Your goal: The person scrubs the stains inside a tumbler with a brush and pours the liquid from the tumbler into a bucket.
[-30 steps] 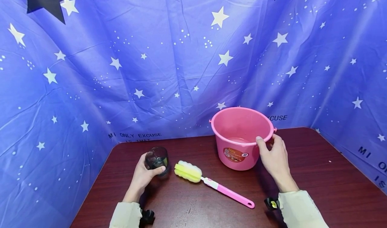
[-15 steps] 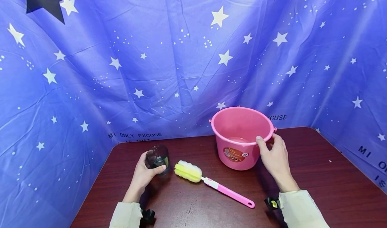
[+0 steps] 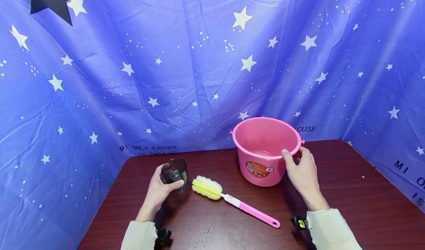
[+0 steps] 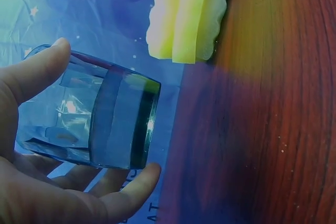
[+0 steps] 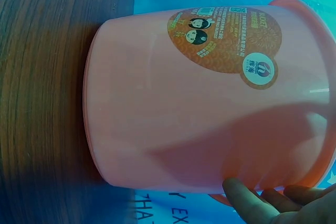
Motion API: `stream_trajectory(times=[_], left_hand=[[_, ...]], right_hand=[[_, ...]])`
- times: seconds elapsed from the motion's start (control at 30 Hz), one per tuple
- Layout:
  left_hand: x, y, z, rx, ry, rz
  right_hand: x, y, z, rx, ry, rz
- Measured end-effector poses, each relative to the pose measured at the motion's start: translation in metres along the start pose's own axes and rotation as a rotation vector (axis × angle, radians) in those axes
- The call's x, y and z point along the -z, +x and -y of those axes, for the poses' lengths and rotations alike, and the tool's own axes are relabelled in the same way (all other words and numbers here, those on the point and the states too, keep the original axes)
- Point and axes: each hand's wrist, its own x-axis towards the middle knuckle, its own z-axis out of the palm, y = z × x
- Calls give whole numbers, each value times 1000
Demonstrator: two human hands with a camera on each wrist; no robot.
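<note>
Tinted glass tumbler [image 3: 174, 169] is hovering just above the left half of the worktop [image 3: 345, 191], left hand [image 3: 158, 191] gripping it between thumb and curled fingers. Right hand [image 3: 303, 176] is holding the pink bucket [image 3: 244, 163] by the right side of its rim, thumb and fingers bending against the wall, bucket standing upright on the worktop. Sponge bottle brush [image 3: 231, 200] is lying between them, yellow-and-white head near the tumbler, pink handle pointing to the near right.

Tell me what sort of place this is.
Probably a makeshift tabletop booth, perhaps for filming: star-printed blue cloth hangs around a dark reddish table, where a pink bucket stands.
</note>
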Motion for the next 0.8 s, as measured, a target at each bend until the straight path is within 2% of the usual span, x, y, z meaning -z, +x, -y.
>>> stream_trajectory(times=[0.8], left_hand=[[-10,2,-20,-55,-8,-7]], right_hand=[[1,0,0,-7,-1,7]])
